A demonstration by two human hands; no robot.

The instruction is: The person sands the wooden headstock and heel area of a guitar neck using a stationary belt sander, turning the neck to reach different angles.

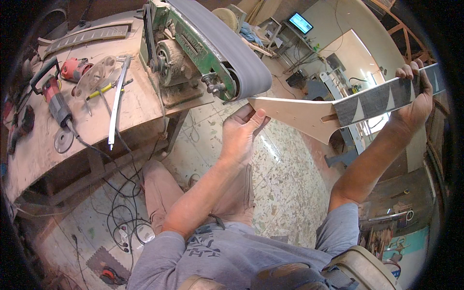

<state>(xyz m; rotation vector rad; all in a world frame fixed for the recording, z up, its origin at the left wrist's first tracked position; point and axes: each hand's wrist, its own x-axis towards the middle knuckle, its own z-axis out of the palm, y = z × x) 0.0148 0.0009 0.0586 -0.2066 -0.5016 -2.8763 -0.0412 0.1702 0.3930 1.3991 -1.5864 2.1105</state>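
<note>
A guitar neck [296, 116] reaches from the middle of the view to the right. Its headstock is pale wood, pointed and drilled with small holes, and its dark fretboard carries white triangular inlays. My left hand [240, 131] pinches the headstock near its tip, thumb on the face. Farther along, my right hand [414, 96] wraps round the neck, fingers over the fretboard's far edge. The tip lies at the underside of the grey belt of a green belt sander [203, 48]; whether it touches is hard to see.
On the dusty workbench [130, 130] at left lie an angle grinder [55, 101], a long metal caliper [117, 104], a red power tool [75, 68] and another fretted neck [89, 38]. Black cables [121, 212] coil on the tiled floor. A lit monitor [300, 22] stands far back.
</note>
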